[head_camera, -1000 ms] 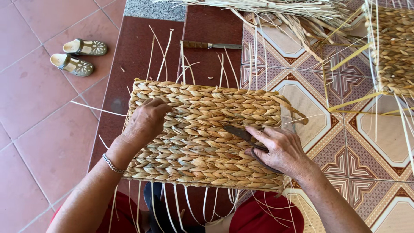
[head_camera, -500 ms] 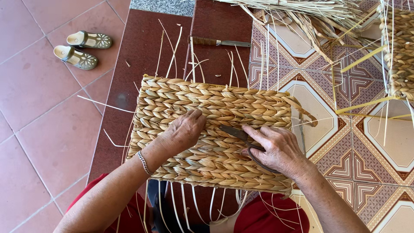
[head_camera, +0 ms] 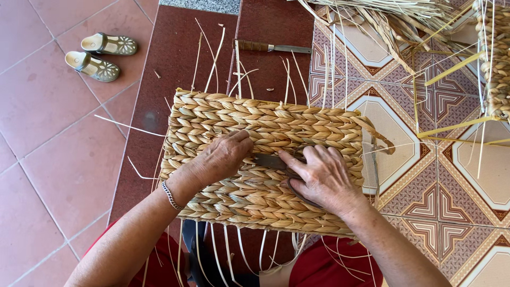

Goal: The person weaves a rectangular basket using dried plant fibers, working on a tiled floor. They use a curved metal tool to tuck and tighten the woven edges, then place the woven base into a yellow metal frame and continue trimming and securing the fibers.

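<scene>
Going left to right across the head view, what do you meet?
Pair of sandals → left hand on the woven panel → dark tool → right hand → yellow frame on the patterned tiles.

I log one tiled floor, plain red at left, patterned at right; lying on it: woven mat at centre, knife beyond the mat, pair of sandals far left, loose straw at top right
</scene>
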